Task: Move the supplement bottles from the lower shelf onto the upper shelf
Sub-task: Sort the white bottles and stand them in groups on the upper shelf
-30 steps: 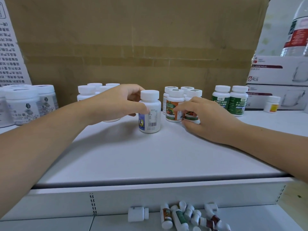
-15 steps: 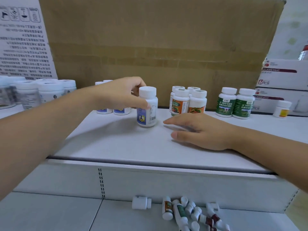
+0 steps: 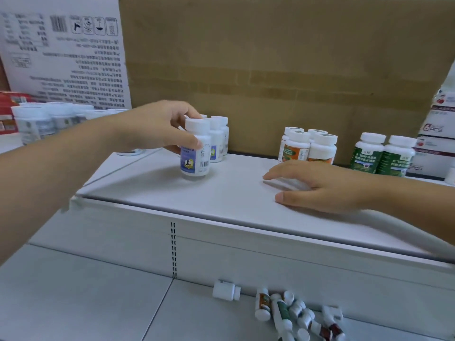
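My left hand (image 3: 157, 126) grips a white blue-label bottle (image 3: 195, 155) that stands upright on the upper shelf (image 3: 236, 193), just in front of other blue-label bottles (image 3: 218, 140). My right hand (image 3: 320, 185) lies flat and open on the upper shelf, in front of the orange-label bottles (image 3: 307, 147). Two green-label bottles (image 3: 382, 155) stand to their right. On the lower shelf (image 3: 86, 296), a white bottle (image 3: 225, 290) lies on its side beside a pile of several fallen bottles (image 3: 295, 315).
A large cardboard box (image 3: 283, 65) stands behind the bottles. A white printed carton (image 3: 64, 52) and several grey-label jars (image 3: 37, 124) are at the left. Stacked glass-mug boxes (image 3: 438, 134) stand at the right. A slotted upright (image 3: 173, 249) divides the shelf's back panel.
My right hand has let go of the orange-label bottles and drawn back flat onto the shelf. My left hand has slid the blue-label bottle leftward toward the blue group. The view has dropped and turned.
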A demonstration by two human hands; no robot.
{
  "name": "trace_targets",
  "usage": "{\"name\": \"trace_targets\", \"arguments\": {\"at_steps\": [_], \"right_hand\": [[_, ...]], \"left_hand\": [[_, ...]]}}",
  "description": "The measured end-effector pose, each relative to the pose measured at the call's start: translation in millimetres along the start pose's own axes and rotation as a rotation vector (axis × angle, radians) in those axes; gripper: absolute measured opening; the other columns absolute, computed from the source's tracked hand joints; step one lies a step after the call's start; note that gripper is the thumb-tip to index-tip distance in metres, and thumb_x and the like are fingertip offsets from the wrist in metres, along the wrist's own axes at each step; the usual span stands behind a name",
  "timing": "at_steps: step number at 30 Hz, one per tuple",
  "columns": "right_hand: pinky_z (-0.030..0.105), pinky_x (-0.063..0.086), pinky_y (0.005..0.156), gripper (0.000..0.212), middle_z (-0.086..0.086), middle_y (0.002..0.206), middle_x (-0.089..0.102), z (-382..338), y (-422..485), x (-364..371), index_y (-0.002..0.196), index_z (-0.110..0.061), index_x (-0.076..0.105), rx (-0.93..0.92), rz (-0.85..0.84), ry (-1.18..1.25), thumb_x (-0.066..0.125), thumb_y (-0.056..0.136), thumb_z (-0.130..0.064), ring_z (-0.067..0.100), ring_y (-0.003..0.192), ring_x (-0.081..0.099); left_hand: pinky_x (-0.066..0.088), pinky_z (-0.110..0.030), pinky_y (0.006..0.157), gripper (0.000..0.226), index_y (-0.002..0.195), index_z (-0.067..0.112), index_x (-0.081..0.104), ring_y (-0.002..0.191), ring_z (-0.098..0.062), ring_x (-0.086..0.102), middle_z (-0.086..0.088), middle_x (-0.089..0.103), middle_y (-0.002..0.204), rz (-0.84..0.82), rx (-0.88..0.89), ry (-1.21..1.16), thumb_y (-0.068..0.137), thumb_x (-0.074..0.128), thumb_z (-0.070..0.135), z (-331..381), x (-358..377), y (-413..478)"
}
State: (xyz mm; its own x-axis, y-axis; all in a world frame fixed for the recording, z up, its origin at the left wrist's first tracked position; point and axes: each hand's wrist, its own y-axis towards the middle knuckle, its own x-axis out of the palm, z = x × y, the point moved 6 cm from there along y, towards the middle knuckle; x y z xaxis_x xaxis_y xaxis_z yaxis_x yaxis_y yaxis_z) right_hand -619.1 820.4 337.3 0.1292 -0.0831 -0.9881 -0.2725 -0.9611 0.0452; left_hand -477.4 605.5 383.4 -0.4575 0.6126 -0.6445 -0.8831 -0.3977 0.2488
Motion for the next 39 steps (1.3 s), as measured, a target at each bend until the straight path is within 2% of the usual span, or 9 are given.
{"name": "trace_targets", "arguments": {"at_steps": [6, 10, 14, 23, 28, 32, 34, 36, 39], "right_hand": [[0.012, 0.030, 0.100, 0.054, -0.029, 0.145, 0.036, -17.7, 24.9, -1.5, 0.138, -0.046, 0.040, 0.023, 0.025, 0.081, 0.045, 0.087, -0.062, -0.008, 0.129, 0.034], [0.022, 0.026, 0.113, 0.050, -0.025, 0.148, 0.036, -29.7, 45.0, 9.5, 0.141, -0.044, 0.038, 0.019, 0.037, 0.090, 0.045, 0.092, -0.057, -0.004, 0.134, 0.033], [0.030, 0.026, 0.116, 0.049, -0.023, 0.148, 0.038, -33.2, 59.5, 21.3, 0.141, -0.043, 0.039, -0.016, 0.053, 0.044, 0.041, 0.094, -0.058, -0.002, 0.135, 0.033], [0.027, 0.026, 0.115, 0.042, -0.027, 0.144, 0.041, -28.6, 60.8, 24.1, 0.138, -0.042, 0.044, -0.023, 0.069, 0.083, 0.044, 0.097, -0.051, -0.007, 0.131, 0.035], [0.024, 0.026, 0.115, 0.044, -0.026, 0.144, 0.041, -29.4, 60.2, 23.9, 0.138, -0.042, 0.044, -0.019, 0.072, 0.076, 0.044, 0.095, -0.051, -0.007, 0.131, 0.035], [0.022, 0.025, 0.114, 0.045, -0.023, 0.145, 0.042, -35.7, 58.8, 20.6, 0.139, -0.038, 0.045, -0.024, 0.073, 0.007, 0.042, 0.096, -0.050, -0.005, 0.131, 0.036], [0.018, 0.025, 0.111, 0.046, -0.021, 0.144, 0.043, -37.9, 55.0, 15.4, 0.139, -0.036, 0.046, -0.017, 0.077, -0.045, 0.043, 0.095, -0.051, -0.004, 0.130, 0.037], [0.018, 0.027, 0.109, 0.046, -0.021, 0.144, 0.042, -37.5, 46.6, 7.8, 0.137, -0.037, 0.047, 0.005, 0.083, -0.073, 0.045, 0.094, -0.053, -0.002, 0.130, 0.038], [0.017, 0.031, 0.099, 0.044, -0.026, 0.135, 0.043, -31.3, 24.0, -1.8, 0.135, -0.040, 0.046, 0.076, 0.080, -0.042, 0.049, 0.093, -0.052, -0.004, 0.122, 0.039]], "left_hand": [[0.057, -0.018, 0.062, 0.031, 0.108, 0.015, 0.064, 0.077, -0.007, 0.072, -0.006, 0.071, 0.099, 0.020, 0.012, 0.047, 0.081, 0.075, 0.005, -12.4, -22.2, 14.8], [0.060, -0.022, 0.070, 0.031, 0.107, 0.019, 0.065, 0.082, -0.009, 0.072, -0.007, 0.072, 0.102, 0.005, 0.007, 0.050, 0.080, 0.076, 0.006, -29.6, -34.7, 22.3], [0.056, -0.016, 0.064, 0.037, 0.109, 0.019, 0.062, 0.082, -0.008, 0.069, -0.006, 0.070, 0.105, 0.034, 0.018, 0.050, 0.078, 0.077, 0.004, -42.3, -36.5, 27.5], [0.056, -0.017, 0.066, 0.039, 0.111, 0.018, 0.064, 0.072, -0.001, 0.066, -0.002, 0.065, 0.095, 0.087, 0.103, -0.047, 0.079, 0.075, -0.001, -56.1, -37.1, 29.0], [0.059, -0.020, 0.070, 0.041, 0.116, 0.017, 0.062, 0.080, -0.010, 0.066, -0.005, 0.065, 0.100, 0.084, 0.091, -0.046, 0.081, 0.074, 0.001, -59.3, -34.6, 28.4], [0.059, -0.029, 0.080, 0.038, 0.117, 0.021, 0.060, 0.089, -0.014, 0.065, 0.001, 0.066, 0.103, 0.030, 0.006, 0.132, 0.082, 0.075, 0.027, -59.2, -36.6, 25.3], [0.057, -0.035, 0.086, 0.065, 0.114, 0.024, 0.061, 0.095, -0.015, 0.065, 0.003, 0.068, 0.104, -0.083, -0.106, 0.345, 0.067, 0.071, 0.067, -58.7, -36.8, 12.7], [0.053, -0.037, 0.092, 0.104, 0.115, 0.026, 0.062, 0.099, -0.018, 0.063, 0.004, 0.067, 0.105, -0.193, -0.160, 0.615, 0.041, 0.050, 0.097, -55.7, -36.7, -3.0], [0.042, -0.034, 0.103, 0.095, 0.130, 0.033, 0.054, 0.108, -0.010, 0.057, 0.017, 0.061, 0.112, -0.229, -0.205, 0.750, 0.055, 0.049, 0.091, -48.4, -36.3, -25.6]]}}
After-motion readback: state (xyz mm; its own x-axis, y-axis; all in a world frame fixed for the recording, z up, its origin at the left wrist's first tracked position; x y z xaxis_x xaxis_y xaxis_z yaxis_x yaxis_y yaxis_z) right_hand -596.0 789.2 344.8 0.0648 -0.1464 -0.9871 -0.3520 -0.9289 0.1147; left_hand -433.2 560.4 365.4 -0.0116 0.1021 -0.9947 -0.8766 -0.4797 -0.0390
